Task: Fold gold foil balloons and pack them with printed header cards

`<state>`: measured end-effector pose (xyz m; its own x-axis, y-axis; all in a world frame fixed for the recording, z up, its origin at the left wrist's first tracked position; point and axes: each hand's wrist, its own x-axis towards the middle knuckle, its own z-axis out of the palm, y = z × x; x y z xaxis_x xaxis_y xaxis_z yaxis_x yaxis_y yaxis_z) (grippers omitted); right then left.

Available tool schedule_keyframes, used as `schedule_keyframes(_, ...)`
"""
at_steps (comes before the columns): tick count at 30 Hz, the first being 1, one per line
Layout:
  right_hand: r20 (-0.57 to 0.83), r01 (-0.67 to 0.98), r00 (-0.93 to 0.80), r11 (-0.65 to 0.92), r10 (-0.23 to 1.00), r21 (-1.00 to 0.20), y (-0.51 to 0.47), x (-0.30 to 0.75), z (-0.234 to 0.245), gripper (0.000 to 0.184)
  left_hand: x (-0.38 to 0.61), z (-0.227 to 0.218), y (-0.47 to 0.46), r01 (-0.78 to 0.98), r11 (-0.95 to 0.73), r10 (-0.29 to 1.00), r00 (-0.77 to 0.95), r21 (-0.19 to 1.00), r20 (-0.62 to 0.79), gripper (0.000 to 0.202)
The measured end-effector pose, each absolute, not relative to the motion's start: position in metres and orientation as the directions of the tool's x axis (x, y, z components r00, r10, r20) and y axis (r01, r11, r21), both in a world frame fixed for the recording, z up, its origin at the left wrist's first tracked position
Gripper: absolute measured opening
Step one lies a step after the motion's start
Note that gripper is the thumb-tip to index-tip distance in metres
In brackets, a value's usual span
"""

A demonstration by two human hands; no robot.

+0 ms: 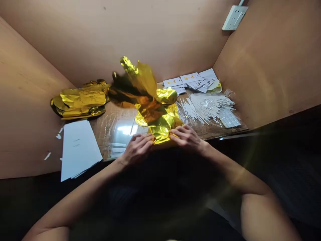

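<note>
Wooden booth walls (160,36), back and both sides, boxing in a glossy desk (117,129). Near edge of the desk and everything below it sits in deep shadow; only the two bare forearms read there.

Gold foil piece (154,112), crumpled, at desk centre near the front edge. Its lower end rests between the hands and its upper flap rises tilted toward the back wall. Shape is hard to make out: folds and glare, and the upper left part is blurred.

White paper stack (79,149), left front, overhanging the desk edge. Small white scraps beside it.

Second heap of gold foil (80,99), back left, against the side wall, well apart from the hands.

White sticks (208,107), a fanned bundle under clear wrap, right of the foil piece. White cards (190,80) behind them; print too small to read.

Wall socket (234,16), upper right, its cable cut off by the frame.

Left hand (136,147): fingers bunched together, curled, tips closed on the foil piece's lower left edge.

Right hand (187,138): fingers slightly fanned, lying on the lower right edge. Thumb hidden beneath; cannot tell whether it grips or only presses.
</note>
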<state>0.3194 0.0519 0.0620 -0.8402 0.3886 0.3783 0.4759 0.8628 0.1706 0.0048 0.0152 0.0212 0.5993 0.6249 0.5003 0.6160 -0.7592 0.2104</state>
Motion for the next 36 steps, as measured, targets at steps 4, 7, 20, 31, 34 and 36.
schedule_keyframes(4, 0.315, 0.445, -0.859, 0.893, 0.404, 0.066, 0.015, 0.323, 0.026, 0.023, 0.003, -0.002, -0.015, 0.441, -0.753, 0.628, 0.702, 0.489, 0.334, 0.029)
schedule_keyframes(7, 0.252, 0.392, -0.89, 0.92, 0.379, 0.0, 0.002, 0.321, 0.032, 0.023, -0.004, 0.0, -0.007, 0.333, -0.627, 0.606, 0.776, 0.704, 0.174, 0.062)
schedule_keyframes(20, 0.066, 0.325, -0.938, 0.929, 0.34, -0.176, 0.032, 0.307, 0.12, 0.02, -0.005, 0.053, 0.122, 0.544, -0.641, 0.755, 0.572, 0.541, 0.32, 0.052)
schedule_keyframes(31, 0.008, 0.489, -0.842, 0.77, 0.539, -0.41, 0.14, 0.286, 0.158, 0.031, 0.004, 0.056, 0.129, 0.418, -0.403, 0.833, -0.2, 0.814, 0.515, 0.045)
schedule_keyframes(34, -0.103, 0.521, -0.844, 0.757, 0.527, -0.395, 0.187, 0.259, 0.143, 0.027, 0.005, 0.027, 0.053, 0.665, -0.451, 0.542, -0.325, 0.595, 0.775, 0.035)
schedule_keyframes(36, -0.21, 0.555, -0.831, 0.733, 0.516, -0.394, 0.212, 0.239, 0.126, 0.022, 0.019, 0.007, 0.014, 0.708, -0.6, 0.591, 0.079, 0.372, 0.803, 0.035)
